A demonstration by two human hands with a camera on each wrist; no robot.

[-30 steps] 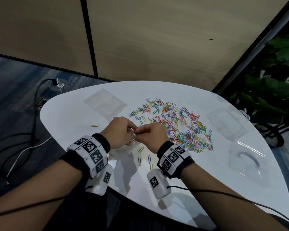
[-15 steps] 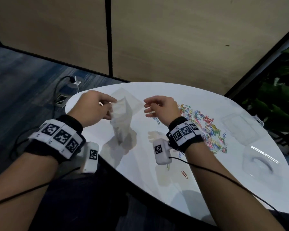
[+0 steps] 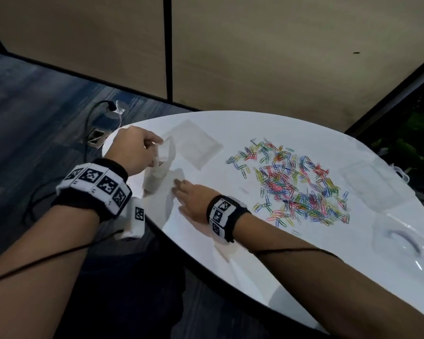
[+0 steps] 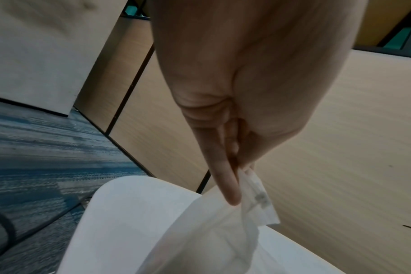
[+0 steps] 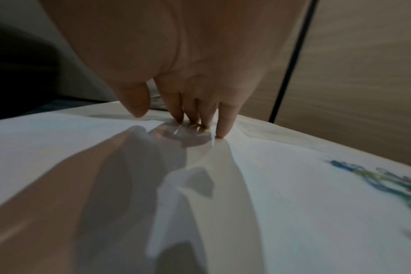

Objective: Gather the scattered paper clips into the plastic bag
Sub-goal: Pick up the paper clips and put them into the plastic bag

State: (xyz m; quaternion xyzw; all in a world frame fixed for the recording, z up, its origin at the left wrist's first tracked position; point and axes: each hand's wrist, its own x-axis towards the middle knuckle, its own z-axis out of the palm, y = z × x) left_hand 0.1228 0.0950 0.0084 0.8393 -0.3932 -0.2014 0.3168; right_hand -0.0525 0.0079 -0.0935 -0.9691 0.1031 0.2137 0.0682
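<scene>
My left hand (image 3: 156, 152) pinches the top edge of a clear plastic bag (image 3: 160, 167) and holds it up off the white table's (image 3: 230, 241) left end. The left wrist view shows thumb and forefinger of the left hand (image 4: 239, 178) closed on the bag's (image 4: 211, 231) zip strip. My right hand (image 3: 181, 189) lies palm down beside the bag's foot with its fingers straight. In the right wrist view the fingertips (image 5: 219, 129) of the right hand (image 5: 176, 118) press on the table over a yellow paper clip (image 5: 196, 126). A heap of coloured paper clips (image 3: 291, 187) lies to the right.
A second flat plastic bag (image 3: 194, 148) lies behind the held one. Two clear plastic containers (image 3: 367, 184) (image 3: 402, 238) sit at the table's right side. A few stray clips (image 3: 242, 190) lie between my right hand and the heap. Cables (image 3: 88, 133) run across the floor on the left.
My right hand has dropped from the air onto the table near the bag's foot. The left hand still holds the bag, now lower and further left.
</scene>
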